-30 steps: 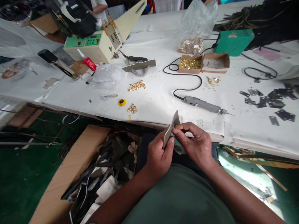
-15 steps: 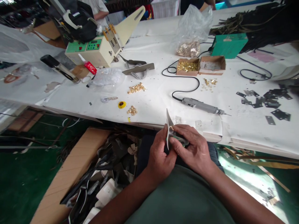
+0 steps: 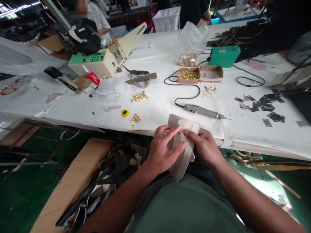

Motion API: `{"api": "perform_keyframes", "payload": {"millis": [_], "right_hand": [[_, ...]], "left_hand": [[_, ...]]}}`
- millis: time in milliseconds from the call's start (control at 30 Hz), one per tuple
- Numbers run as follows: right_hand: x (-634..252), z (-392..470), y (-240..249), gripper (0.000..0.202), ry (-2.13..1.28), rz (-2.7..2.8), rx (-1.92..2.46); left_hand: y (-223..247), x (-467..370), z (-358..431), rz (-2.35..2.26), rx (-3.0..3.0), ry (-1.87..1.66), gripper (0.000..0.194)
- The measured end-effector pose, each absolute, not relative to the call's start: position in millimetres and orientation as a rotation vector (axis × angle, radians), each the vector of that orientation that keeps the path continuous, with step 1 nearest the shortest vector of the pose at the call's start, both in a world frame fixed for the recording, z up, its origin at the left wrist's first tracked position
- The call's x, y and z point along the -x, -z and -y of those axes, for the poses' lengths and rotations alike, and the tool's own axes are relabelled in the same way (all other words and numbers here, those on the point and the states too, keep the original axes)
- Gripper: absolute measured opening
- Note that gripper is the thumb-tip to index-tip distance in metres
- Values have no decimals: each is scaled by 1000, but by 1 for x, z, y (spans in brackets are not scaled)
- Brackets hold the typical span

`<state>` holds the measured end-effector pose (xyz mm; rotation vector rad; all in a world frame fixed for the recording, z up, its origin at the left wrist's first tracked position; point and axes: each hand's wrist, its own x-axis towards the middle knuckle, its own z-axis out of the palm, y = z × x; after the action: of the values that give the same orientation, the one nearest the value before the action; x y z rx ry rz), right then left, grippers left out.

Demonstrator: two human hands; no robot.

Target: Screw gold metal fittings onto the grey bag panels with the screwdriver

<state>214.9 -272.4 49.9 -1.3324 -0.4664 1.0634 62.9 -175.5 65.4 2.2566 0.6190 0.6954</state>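
Note:
A beige, flat leather-like panel with rounded corners and raised strips stands tilted in front of my body, over the table's front edge. My right hand grips its right edge, thumb on the face and fingers behind. Over the left part of that face lies my left hand, thumb and index finger stretched apart. Its index fingertip touches near a small brownish patch beside my right thumb. Beyond the panel rests a grey electric screwdriver with a cord. Small gold metal fittings lie to the left.
Cardboard boxes hold gold pieces and pale bits. Dark metal plates are scattered at right. A cream machine stands at back left, near a yellow tape roll. Scraps fill the floor below.
The panel has turned from edge-on to show its broad face. My left hand has moved from holding its edge to lying across the face; my right hand has shifted to the right edge.

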Motion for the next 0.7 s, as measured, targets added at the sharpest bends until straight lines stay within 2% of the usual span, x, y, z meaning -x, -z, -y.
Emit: {"api": "perform_keyframes", "payload": {"millis": [33,100,133,267,333,533,700], "right_hand": [[-218,271,-47,38,-1110,432,1280],[-224,267,-43,38,-1179,383,1207],[-227,264,-42,38,-1197,367,1189],[-241,257,-39,38,-1251,327,1221],[-250,254,-36,36,-1294,322,1258],[-275,247,-30,33,-1331,442,1425],[-293,236,-33,30,-1292,554,1606]], "left_hand": [[-64,-67,167,-633,-2223,-749,38],[-56,-77,153,-698,-2101,-824,26],[-51,-83,147,-736,-2001,-826,31],[-33,-106,132,-809,-1530,-619,81],[-28,-113,128,-807,-1444,-547,87],[-22,-123,123,-855,-1542,-558,67],[-21,-135,116,-882,-1558,-530,60]]}}
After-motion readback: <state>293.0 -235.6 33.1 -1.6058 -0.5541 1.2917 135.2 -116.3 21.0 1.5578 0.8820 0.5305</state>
